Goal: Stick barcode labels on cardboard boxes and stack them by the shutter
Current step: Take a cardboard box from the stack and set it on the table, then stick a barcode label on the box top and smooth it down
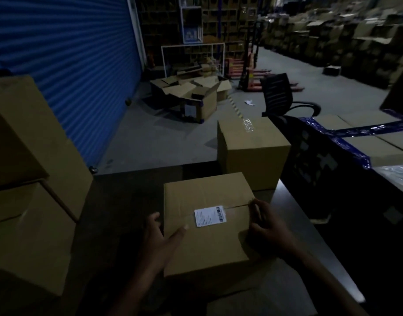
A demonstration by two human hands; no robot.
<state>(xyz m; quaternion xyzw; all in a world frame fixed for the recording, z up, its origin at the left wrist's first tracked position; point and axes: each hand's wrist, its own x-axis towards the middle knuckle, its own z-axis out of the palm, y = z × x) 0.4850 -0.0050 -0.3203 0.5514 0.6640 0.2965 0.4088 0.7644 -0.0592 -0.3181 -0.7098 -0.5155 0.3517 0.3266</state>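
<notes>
A closed cardboard box point(207, 245) lies on the dark table point(118, 213) right in front of me. A white barcode label point(210, 215) is stuck on its top, across the flap seam. My left hand point(160, 240) clasps the box's left side, thumb lying on the top and fingers down the side. My right hand point(265, 224) grips the box's right edge with curled fingers. A second closed box point(253, 153) stands behind it on the table's far edge. The blue roller shutter point(65, 55) fills the left background.
Stacked cardboard boxes point(29, 169) rise at my left beside the shutter. Boxes taped in blue point(364, 142) sit at the right. On the floor beyond are open cartons point(196, 94), a black office chair point(280, 94), a pallet jack point(250, 69) and racks of boxes.
</notes>
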